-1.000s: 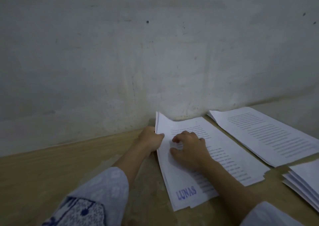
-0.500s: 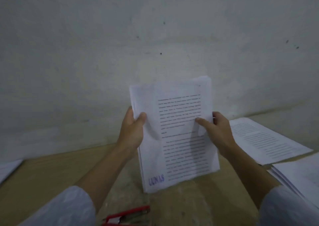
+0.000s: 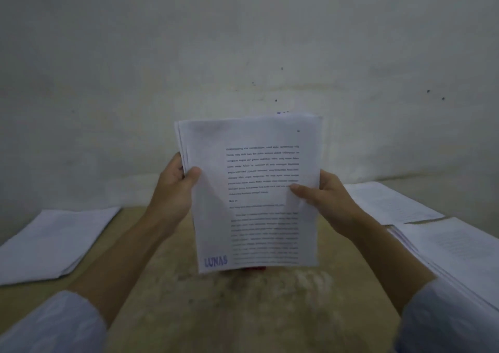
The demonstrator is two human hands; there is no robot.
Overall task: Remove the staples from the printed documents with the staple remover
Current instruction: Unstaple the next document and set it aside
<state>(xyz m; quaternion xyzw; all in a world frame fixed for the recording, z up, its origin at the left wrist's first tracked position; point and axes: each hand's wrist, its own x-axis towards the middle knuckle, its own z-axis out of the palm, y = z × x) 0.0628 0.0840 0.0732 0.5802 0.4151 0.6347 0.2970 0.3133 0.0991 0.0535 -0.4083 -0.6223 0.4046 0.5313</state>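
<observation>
I am holding a stack of printed documents (image 3: pixel 251 190) upright in front of me, above the middle of the surface (image 3: pixel 243 298), its printed face turned toward me. My left hand (image 3: pixel 176 188) is gripping the stack's left edge, thumb pressing on the front page and the other fingers curling behind it. My right hand (image 3: pixel 324 196) is gripping the right edge the same way, thumb lying across the lines of text. A blue stamp reading LUNAS (image 3: pixel 215 261) is showing at the lower left corner of the front page. Just under the stack's bottom edge a sliver of something red (image 3: pixel 253 269) is peeking out on the surface; I cannot tell what it is, since the paper is hiding most of it.

Another pile of papers (image 3: pixel 54 242) is lying flat near the left edge of the surface. At the right edge a thicker pile (image 3: pixel 459 255) is lying close to me, and a further sheaf of printed pages (image 3: pixel 391 204) is lying beyond it toward the far right corner, next to the wall (image 3: pixel 243 42). Pale sleeves are covering both my forearms at the bottom corners of the view.
</observation>
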